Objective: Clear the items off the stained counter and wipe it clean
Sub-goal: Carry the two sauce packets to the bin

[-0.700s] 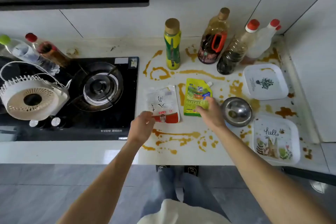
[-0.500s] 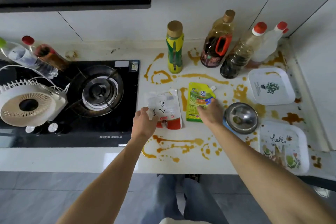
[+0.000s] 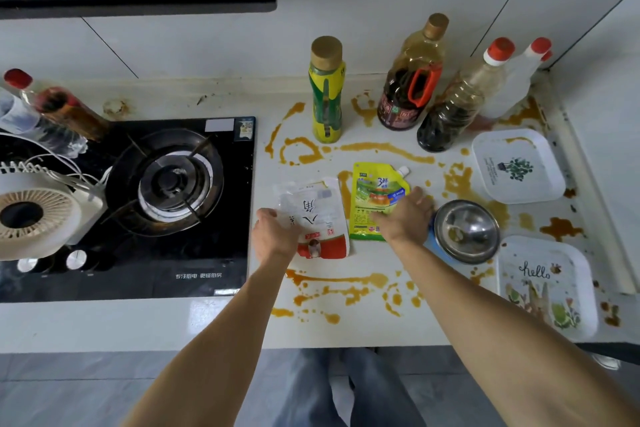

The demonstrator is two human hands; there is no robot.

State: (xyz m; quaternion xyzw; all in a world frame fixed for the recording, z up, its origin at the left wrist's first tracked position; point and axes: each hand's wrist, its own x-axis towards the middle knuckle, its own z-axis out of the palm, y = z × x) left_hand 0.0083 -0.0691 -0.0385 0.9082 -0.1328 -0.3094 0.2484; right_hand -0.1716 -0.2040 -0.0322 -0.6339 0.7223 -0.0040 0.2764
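Sauce-streaked white bench, left hand pinching the white-and-red pouch, right hand flat on the yellow-green spouted pouch: I should lift both clear, not drag.

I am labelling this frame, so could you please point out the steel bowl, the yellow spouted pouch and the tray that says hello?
steel bowl [image 3: 467,230]: head view, inside of the bowl.
yellow spouted pouch [image 3: 375,189]: head view, printed front.
hello tray [image 3: 540,291]: head view, printed floor.

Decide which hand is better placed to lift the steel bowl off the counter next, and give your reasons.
Right. The right hand rests on the yellow pouch, directly beside the steel bowl. The left hand is on the white pouch, farther away by the stove.
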